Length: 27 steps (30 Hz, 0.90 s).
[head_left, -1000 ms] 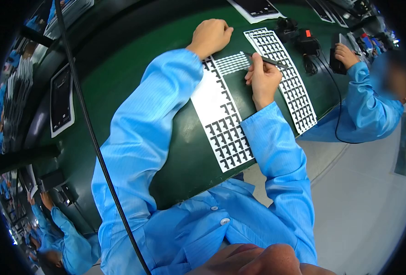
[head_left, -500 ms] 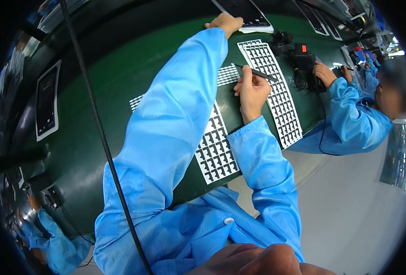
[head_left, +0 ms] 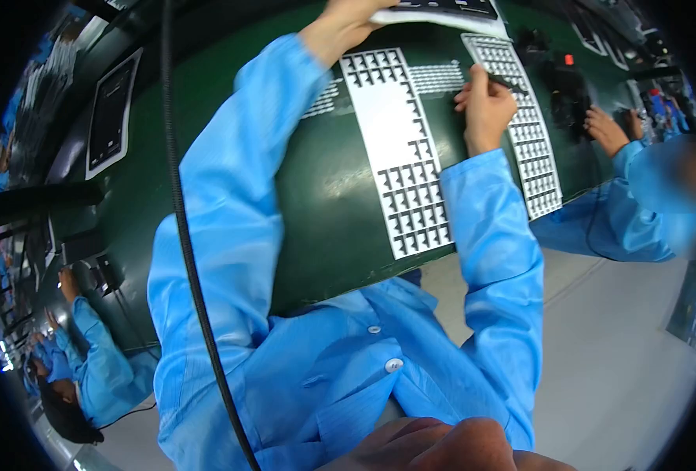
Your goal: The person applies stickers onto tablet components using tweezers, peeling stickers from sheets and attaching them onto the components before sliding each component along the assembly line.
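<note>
At the top edge, my left hand is closed on the near left corner of a dark flat panel with a white border; much of the panel is out of view. My right hand has its fingers closed around a slim black tool, whose exact kind I cannot make out. Beneath that tool lies a long white sheet of black die-cut labels. Between my forearms is a second label sheet, its middle bare white. Rows of small white pieces lie left of my right hand.
A dark panel with a white edge lies at the left of the green table. A black cable hangs across the view. A co-worker's hand is by black equipment on the right. Another person sits at lower left.
My left hand has drawn the dark panel left and nearer, and the half-peeled label sheet is uncovered. The view has shifted. My right hand still holds the slim tool.
</note>
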Available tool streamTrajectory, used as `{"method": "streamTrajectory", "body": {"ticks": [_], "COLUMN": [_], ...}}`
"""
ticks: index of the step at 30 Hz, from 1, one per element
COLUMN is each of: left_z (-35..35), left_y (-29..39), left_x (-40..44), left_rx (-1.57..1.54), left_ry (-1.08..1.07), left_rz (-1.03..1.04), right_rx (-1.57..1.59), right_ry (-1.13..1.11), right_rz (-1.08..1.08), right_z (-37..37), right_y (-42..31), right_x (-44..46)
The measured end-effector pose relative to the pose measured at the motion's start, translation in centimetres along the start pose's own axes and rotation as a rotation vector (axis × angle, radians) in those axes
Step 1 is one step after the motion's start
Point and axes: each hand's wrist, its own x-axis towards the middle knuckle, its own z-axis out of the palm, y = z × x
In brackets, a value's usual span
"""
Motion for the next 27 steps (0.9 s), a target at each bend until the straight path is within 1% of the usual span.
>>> {"method": "streamTrajectory", "body": {"ticks": [1, 2, 3, 4, 5, 6, 7, 9, 11, 13, 14, 16, 17, 18, 19, 21, 23, 25, 27], "left_z": [0.0, -2.1, -2.1, -2.6, -3.0, -2.7, -4.1, -3.7, -3.1, -2.2, -1.3, -0.9, -1.1, -2.3, -1.8, -2.1, -2.6, -2.5, -2.7], "left_y": [1.6, 1.4, 3.3, 3.6, 3.9, 3.4, 2.5, 0.4, -1.7, -3.3, -3.9, -1.1, -0.1, -0.2, 1.6, 2.5, 2.2, 1.9, 0.4], "left_x": [-6.0, -10.0, -16.2, -21.4, -26.3, -30.5, -34.7, -41.5, -46.4, -49.5, -50.1, -49.5, -49.2, -49.5, -47.9, -45.2, -41.3, -36.6, -32.9], "left_rx": [0.013, 0.146, 0.282, 0.311, 0.347, 0.322, 0.348, 0.394, 0.293, 0.316, 0.294, 0.644, 0.816, 1.035, 1.286, 1.454, 1.481, 1.558, 1.56], "left_ry": [-0.052, -0.047, 0.025, 0.08, 0.136, 0.216, 0.247, 0.381, 0.417, 0.442, 0.466, 0.328, 0.253, 0.293, 0.295, 0.362, 0.28, 0.147, 0.142], "left_rz": [0.012, 0.059, -0.036, -0.072, -0.116, -0.099, -0.139, -0.169, -0.23, -0.321, -0.266, -0.436, -0.516, -0.427, -0.334, -0.046, 0.333, 0.571, 0.61], "right_rx": [0.028, 0.049, 0.067, -0.008, 0.048, 0.054, 0.058, 0.024, 0.005, 0.012, 0.016, 0.032, 0.037, 0.043, 0.048, 0.046, 0.051, 0.217, 0.215], "right_ry": [-0.005, 0.001, 0.007, -0.006, -0.056, -0.047, -0.042, -0.052, -0.053, -0.051, -0.043, -0.048, -0.095, -0.141, -0.185, -0.41, -0.627, -0.7, -0.726], "right_rz": [-0.011, -0.081, -0.155, -0.088, -0.034, -0.025, -0.016, -0.011, -0.025, 0.008, 0.012, 0.014, 0.036, 0.057, 0.077, 0.175, 0.334, 0.478, 0.513], "right_z": [0.0, -0.2, -0.2, 0.0, -0.4, -0.3, -0.2, -0.2, -0.2, -0.3, -0.2, -0.3, -0.3, -0.1, 0.1, 0.4, 1.1, 2.3, 2.6], "right_y": [0.3, 1.0, 1.4, -0.2, 0.9, 0.9, 0.8, 0.8, 0.9, 0.8, 0.7, -0.1, -0.8, -1.8, -3.0, -5.1, -7.1, -7.3, -6.7], "right_x": [0.2, 0.5, 0.5, -0.2, 0.5, 0.5, 0.4, 0.5, 0.5, 0.6, 0.5, 0.0, -0.8, -1.9, -3.2, -6.3, -9.2, -11.2, -11.8]}}
